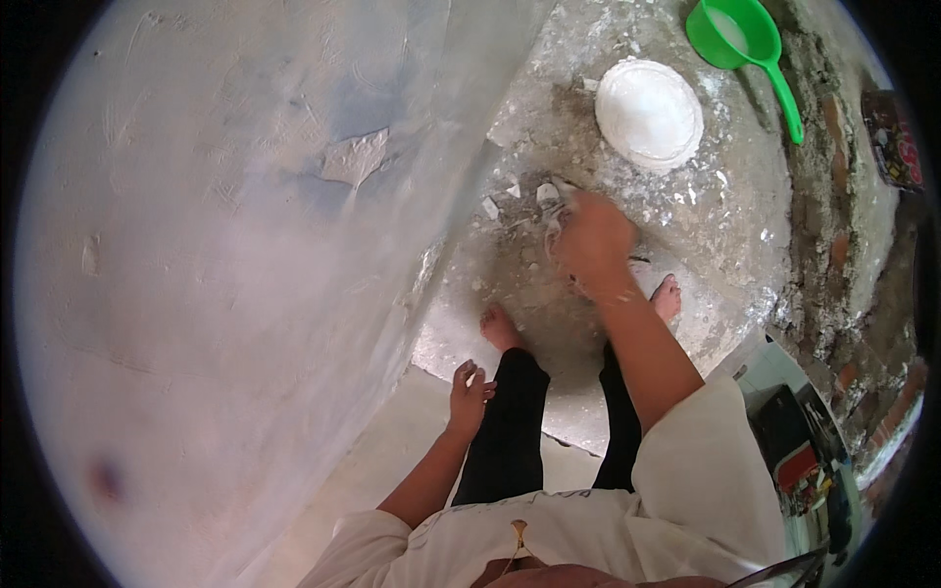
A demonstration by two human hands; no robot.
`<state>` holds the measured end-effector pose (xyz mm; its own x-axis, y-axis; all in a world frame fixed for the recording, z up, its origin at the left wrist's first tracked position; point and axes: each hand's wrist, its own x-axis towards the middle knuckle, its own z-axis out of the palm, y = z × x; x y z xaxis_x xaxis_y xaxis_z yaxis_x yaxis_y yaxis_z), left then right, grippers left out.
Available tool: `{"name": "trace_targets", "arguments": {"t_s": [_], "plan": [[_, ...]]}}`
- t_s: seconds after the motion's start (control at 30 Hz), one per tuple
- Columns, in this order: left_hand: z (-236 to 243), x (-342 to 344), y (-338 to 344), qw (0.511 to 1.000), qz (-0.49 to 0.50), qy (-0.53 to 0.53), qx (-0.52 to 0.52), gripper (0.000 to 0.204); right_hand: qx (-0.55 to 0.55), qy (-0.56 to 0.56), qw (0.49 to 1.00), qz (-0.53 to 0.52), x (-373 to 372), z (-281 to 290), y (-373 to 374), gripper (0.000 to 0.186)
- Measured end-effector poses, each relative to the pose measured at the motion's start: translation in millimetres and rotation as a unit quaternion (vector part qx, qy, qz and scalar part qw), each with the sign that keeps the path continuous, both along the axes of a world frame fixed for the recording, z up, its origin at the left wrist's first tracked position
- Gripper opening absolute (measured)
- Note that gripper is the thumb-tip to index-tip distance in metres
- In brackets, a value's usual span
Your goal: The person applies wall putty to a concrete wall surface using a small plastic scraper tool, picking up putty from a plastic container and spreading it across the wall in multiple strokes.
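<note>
My right hand (596, 240) reaches forward over the dusty floor, closed and a little blurred by motion. Something thin and pale shows at its fingers, too unclear to name. Just left of it lie broken white flakes (547, 193) and crumbs. Low by my left thigh hangs my left hand (470, 394), empty, with its fingers loosely bent and apart. Farther ahead is a round container of white paste (649, 113), its surface and rim coated white. Beyond it at the right rests a green dipper (733, 34) with whitish liquid inside.
A pale wall (225, 323) with a chipped patch (356, 159) fills the left side. Rough broken masonry (833, 225) runs along the right. A dark printed packet (892, 140) sits there. At the lower right is a light surface with a black object (784, 426) and small items.
</note>
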<state>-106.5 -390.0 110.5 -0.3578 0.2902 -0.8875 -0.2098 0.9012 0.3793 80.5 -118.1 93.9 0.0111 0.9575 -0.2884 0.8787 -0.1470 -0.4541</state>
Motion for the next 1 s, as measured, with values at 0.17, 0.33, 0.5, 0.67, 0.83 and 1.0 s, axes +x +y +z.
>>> {"name": "trace_targets", "arguments": {"t_s": [0.17, 0.33, 0.5, 0.67, 0.83, 1.0], "plan": [[-0.2, -1.7, 3.3, 1.000, 0.023, -0.001, -0.006, 0.049, 0.048, -0.158, 0.937, -0.309, 173.4, -51.0, -45.2, 0.023], [-1.8, 2.0, -1.0, 1.000, 0.014, -0.015, -0.017, 0.050, 0.049, -0.155, 0.956, -0.244, 166.8, -81.1, -30.3, 0.021], [-2.8, 10.1, 18.8, 0.999, -0.020, -0.024, -0.015, 0.049, -0.026, 0.050, 0.998, -0.010, -25.2, -98.5, -57.6, 0.020], [11.7, -8.4, 21.7, 0.999, -0.034, -0.005, 0.025, 0.055, 0.021, 0.004, 0.990, -0.138, 22.2, -16.0, -45.1, 0.026], [-5.0, -23.2, -2.0, 1.000, -0.004, 0.006, 0.000, 0.055, 0.113, -0.186, 0.939, -0.267, 108.3, -67.2, -59.2, 0.026], [-9.3, -4.8, -1.1, 1.000, -0.008, -0.014, 0.000, 0.049, 0.031, 0.031, 0.999, 0.021, -28.6, -47.2, -61.4, 0.027]]}}
